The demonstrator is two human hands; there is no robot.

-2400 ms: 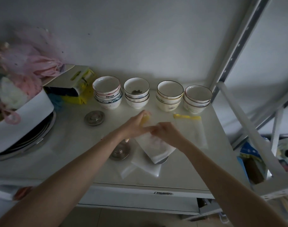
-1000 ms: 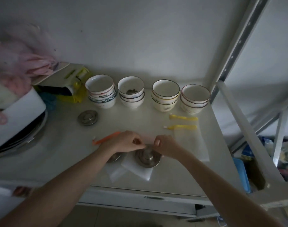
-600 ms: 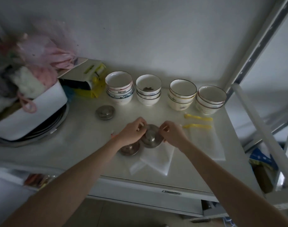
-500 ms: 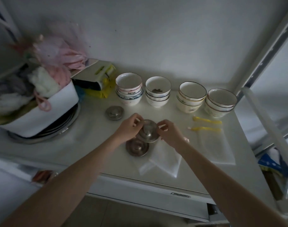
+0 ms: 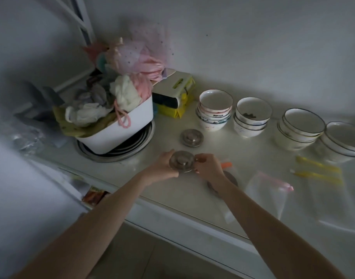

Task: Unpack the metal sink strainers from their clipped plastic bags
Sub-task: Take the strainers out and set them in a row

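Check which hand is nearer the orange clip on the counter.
Right. The right hand sits just left of the orange clip, nearly touching it. The left hand is farther left, across the held strainer that both hands grip.

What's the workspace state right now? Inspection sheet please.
Surface: pale countertop, dim light, crowded along the wall.
Job's things: held strainer between both hands, out of its bag; second strainer lying loose behind it; third strainer partly hidden by the right forearm. Empty plastic bags flat at right, with yellow clips, pink clip and orange clip.
Clutter: four bowl stacks; white tub heaped with cloths; white and yellow box.
Grippers: left hand and right hand, fingers on the held strainer's rim.
Cables: nothing seen.
Surroundings: plain wall, white metal frame at upper left.
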